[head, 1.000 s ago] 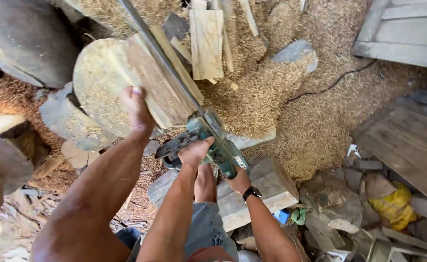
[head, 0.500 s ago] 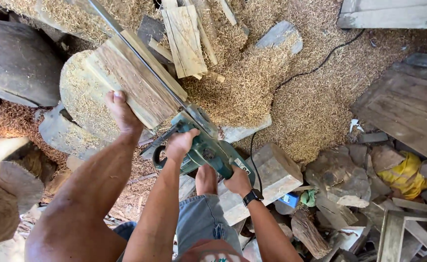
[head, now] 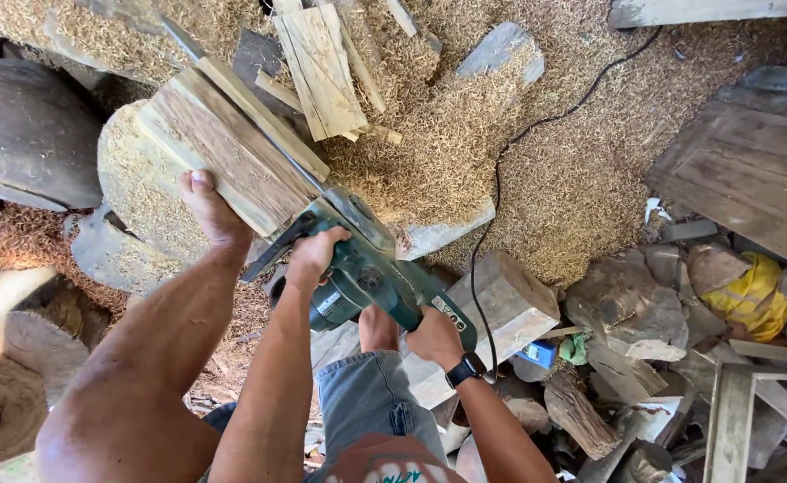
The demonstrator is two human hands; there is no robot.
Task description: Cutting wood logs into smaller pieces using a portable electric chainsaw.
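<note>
Gripping smooth green chainsaw (head: 367, 277): left hand (head: 313, 255), right hand (head: 434, 335), at rough plank (head: 224, 148).

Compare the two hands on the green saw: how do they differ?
The left hand wraps the black front handle, near the bar. The right hand holds the rear end of the green electric saw, closer to the body. The right wrist wears a black watch, while the left wrist is bare. Shared: both hands are closed on the saw, whose bar lies against the wood block.
</note>
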